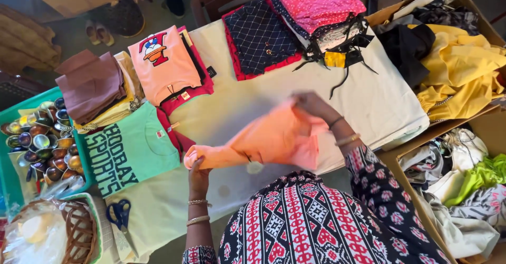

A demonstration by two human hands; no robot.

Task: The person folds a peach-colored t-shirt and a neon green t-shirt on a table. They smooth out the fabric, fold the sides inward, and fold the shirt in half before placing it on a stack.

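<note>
Orange garment (pixel 274 140) hangs between your two hands just above the near middle of the table (pixel 369 100), stretched out from left to right over the pale cloth that covers it. Your left hand (pixel 198 175) pinches the near-left end, where the fabric bunches into a narrow roll, and your right hand (pixel 311 106) is closed on the far-right edge, lifted a little higher; that end is blurred, so the exact grip is hard to read. To handle it well, I would judge that both ends want to sit level and the cloth taut, so it comes down flat on the bare patch in front of you without creasing. Keep it off the green shirt (pixel 132 150) lying just left of your left hand, and off the peach shirt (pixel 163 63) stacked beyond that. The navy checked piece (pixel 261 37) and the pink dotted stack (pixel 316 3) sit at the far side, well apart from your hands. Blue-handled scissors (pixel 120 215) rest near the left corner, close to your left wrist, so mind the loose end does not drag across them. A heap of yellow clothing (pixel 464 74) fills the box on the right, and a green tray (pixel 10 179) of small shiny bowls sits at the far left.
</note>
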